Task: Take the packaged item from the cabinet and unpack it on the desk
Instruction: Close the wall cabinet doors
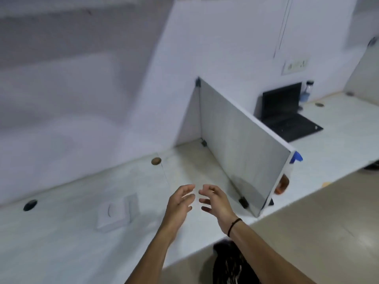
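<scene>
Both of my hands hover over the white desk, close together with palms facing each other. My left hand has loose, slightly bent fingers and holds nothing. My right hand, with a black band on its wrist, is likewise empty with relaxed fingers. A flat white box lies on the desk to the left of my hands, blurred; a white lid or second piece lies against its right side. No cabinet is visible in the frame.
A grey divider panel stands on the desk right of my hands. Beyond it sit an open black laptop, a bottle and a spray bottle. Cable holes mark the desk's back edge. A dark object sits below the desk edge.
</scene>
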